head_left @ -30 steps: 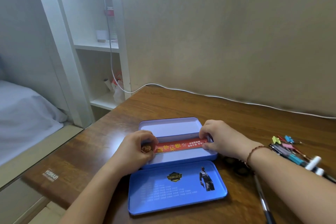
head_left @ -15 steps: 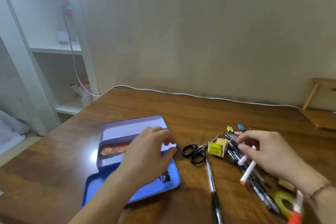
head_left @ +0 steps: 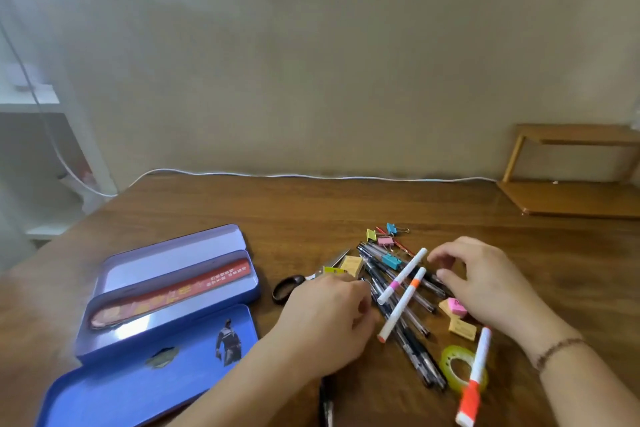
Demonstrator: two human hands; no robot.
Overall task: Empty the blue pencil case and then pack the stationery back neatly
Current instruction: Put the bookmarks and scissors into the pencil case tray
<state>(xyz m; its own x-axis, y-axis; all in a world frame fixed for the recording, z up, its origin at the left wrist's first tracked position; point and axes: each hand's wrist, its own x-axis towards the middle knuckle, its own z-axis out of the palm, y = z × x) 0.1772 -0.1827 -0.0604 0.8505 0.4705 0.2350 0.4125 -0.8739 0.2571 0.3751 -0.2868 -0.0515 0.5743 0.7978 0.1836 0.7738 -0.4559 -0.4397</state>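
Head view: the pens [head_left: 398,291] lie fanned between both hands, long axes running eleven to five o'clock, the curled left hand [head_left: 329,319] touching their nine-o'clock edge, the open right hand [head_left: 485,281] hovering at three, and the pencil case [head_left: 173,288] sits open at nine o'clock.

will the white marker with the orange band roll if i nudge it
Probably: the orange-banded marker looks round and smooth, and lies across the dark pens, not flat on the table. It looks light and stiff, so a nudge likely shifts it.

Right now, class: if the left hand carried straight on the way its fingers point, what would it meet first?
Probably the bundle of dark pens: the left hand points right, its fingertips already at them. Depth is uncertain.
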